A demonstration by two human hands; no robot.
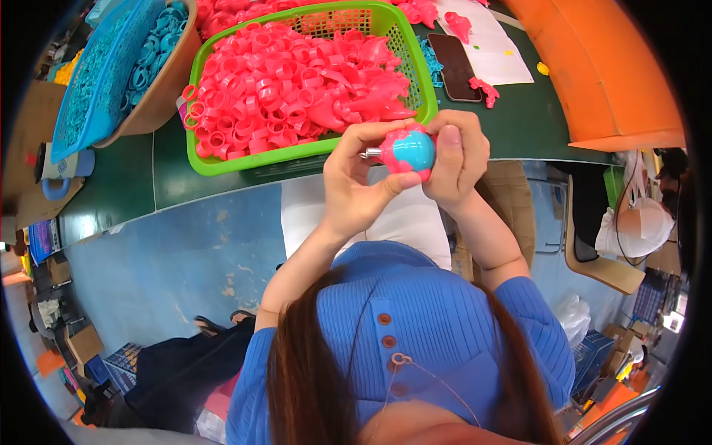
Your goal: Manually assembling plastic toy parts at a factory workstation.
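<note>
Hands in view: two. Left hand (pixel 350 189): closed, gripping one side of a ball-shaped piece (pixel 413 150) with thumb and fingers. Right hand (pixel 461 157): closed, gripping the opposite side of the same piece, thumb uppermost.

Held piece, quantity one: turquoise dome set in a pink surround, with one metal stem (pixel 372 153) projecting toward the left hand. Location: between both hands, just in front of the near rim of one green basket (pixel 256 158) in view.

Contents of green basket: pink parts (pixel 274 89), heaped, mostly ring-shaped, too many to count. Base: one dark green table (pixel 174 182).

To the left of the green basket: one blue basket (pixel 113 119) and one tan basin (pixel 154 90), both with turquoise parts, too many to count. Nearer the table's left end: one white mug (pixel 55 169) with a blue handle; one small mark on its side, too small to read.

To the right: one dark phone (pixel 454 67), lying flat; one white sheet (pixel 512 70), beside the phone; one loose pink part (pixel 457 27) on the sheet; another pink part (pixel 486 90) at the phone's near corner; one orange bin (pixel 601 67).
</note>
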